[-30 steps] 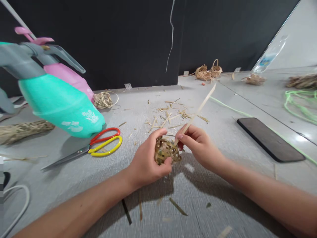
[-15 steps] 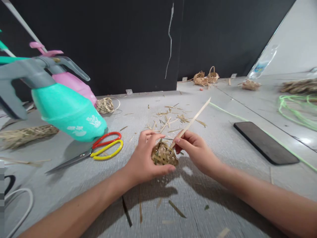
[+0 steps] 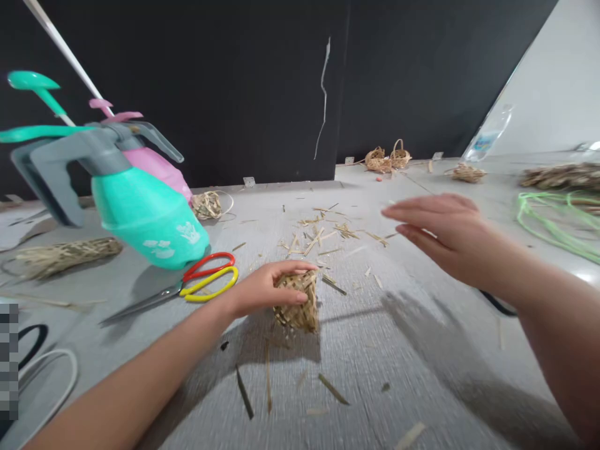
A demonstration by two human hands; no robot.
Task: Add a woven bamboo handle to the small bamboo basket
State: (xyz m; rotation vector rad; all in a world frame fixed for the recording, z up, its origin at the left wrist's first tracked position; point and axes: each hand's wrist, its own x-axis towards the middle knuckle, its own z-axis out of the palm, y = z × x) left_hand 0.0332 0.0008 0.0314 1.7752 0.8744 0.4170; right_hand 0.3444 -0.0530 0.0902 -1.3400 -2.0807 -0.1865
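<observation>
With our left hand [image 3: 274, 284] we are gripping a small woven basket [image 3: 296, 307] at six o'clock in the view, thumb and fingers curving partly open around it. We are raising our right hand [image 3: 445, 234] at three o'clock, fingers extending close together; blur is hiding whether its grip is holding anything. Scissors [image 3: 175, 289] are lying at eight o'clock.
</observation>
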